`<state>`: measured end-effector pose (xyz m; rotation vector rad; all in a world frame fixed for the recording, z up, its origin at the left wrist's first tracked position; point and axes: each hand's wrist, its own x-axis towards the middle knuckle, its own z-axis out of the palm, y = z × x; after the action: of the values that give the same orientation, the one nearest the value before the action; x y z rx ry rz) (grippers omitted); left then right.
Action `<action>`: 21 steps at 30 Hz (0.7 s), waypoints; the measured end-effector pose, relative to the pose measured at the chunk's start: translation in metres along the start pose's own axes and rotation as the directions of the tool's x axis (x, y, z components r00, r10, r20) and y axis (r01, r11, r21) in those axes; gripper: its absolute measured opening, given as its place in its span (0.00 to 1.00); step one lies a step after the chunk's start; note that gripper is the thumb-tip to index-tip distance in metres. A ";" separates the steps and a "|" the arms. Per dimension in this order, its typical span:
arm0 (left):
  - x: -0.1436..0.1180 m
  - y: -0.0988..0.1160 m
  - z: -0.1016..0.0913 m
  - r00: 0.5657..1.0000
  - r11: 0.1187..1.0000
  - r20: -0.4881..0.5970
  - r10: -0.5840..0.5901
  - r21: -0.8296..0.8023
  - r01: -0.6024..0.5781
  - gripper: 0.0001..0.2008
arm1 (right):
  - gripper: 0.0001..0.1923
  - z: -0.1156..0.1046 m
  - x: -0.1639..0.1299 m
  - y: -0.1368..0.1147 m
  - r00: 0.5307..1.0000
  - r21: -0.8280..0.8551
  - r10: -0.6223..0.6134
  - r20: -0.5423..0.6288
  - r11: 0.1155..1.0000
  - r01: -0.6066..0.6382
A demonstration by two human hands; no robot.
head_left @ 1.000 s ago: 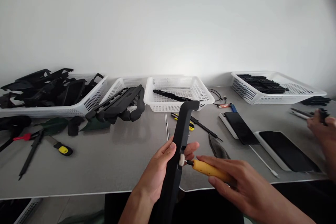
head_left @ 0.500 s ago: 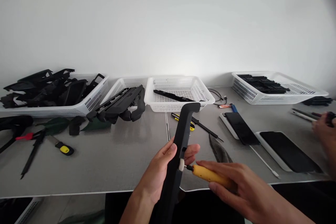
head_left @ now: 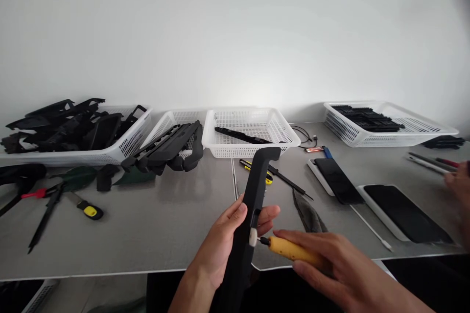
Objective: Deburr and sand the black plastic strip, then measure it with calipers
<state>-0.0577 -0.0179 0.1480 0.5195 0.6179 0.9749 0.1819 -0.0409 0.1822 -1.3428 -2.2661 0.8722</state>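
My left hand (head_left: 220, 249) is closed round a long black plastic trim piece (head_left: 253, 190), which stands upright and leans slightly, its hooked end at the top. Its lower end runs out of view at the bottom. My right hand (head_left: 338, 264) grips a yellow-handled rotary tool (head_left: 290, 249) that points left. The tool's thin shaft carries a white polishing head (head_left: 253, 237), which touches the right edge of the trim piece just below my left fingertips.
White baskets (head_left: 242, 150) with black parts line the wall. On the table lie a yellow-black cutter (head_left: 269, 178), a dark cloth (head_left: 308, 212), phones (head_left: 338, 181), a white cable (head_left: 370, 227) and a yellow-black knife (head_left: 91, 210). Another person's hand (head_left: 458, 186) holds something at far right.
The polishing head sits slightly lower along the trim edge. At far right, the other person's hand has moved a little right. My grips look the same.
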 end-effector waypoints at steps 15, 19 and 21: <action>-0.003 -0.001 0.000 1.000 1.000 0.016 0.013 -0.008 -0.013 0.20 | 0.22 -0.002 -0.002 -0.003 0.999 0.024 0.005 0.053 1.000 -0.006; -0.001 -0.001 0.004 0.999 0.999 0.018 0.034 -0.009 -0.034 0.19 | 0.22 -0.003 -0.005 -0.005 0.998 0.027 0.018 0.063 0.999 -0.020; -0.002 -0.001 0.006 0.999 0.999 0.008 0.052 0.011 -0.052 0.18 | 0.21 -0.005 -0.004 -0.007 0.998 0.037 0.008 0.061 0.999 -0.010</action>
<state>-0.0538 -0.0207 0.1518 0.5515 0.6052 1.0187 0.1818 -0.0452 0.1902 -1.3282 -2.2793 0.9653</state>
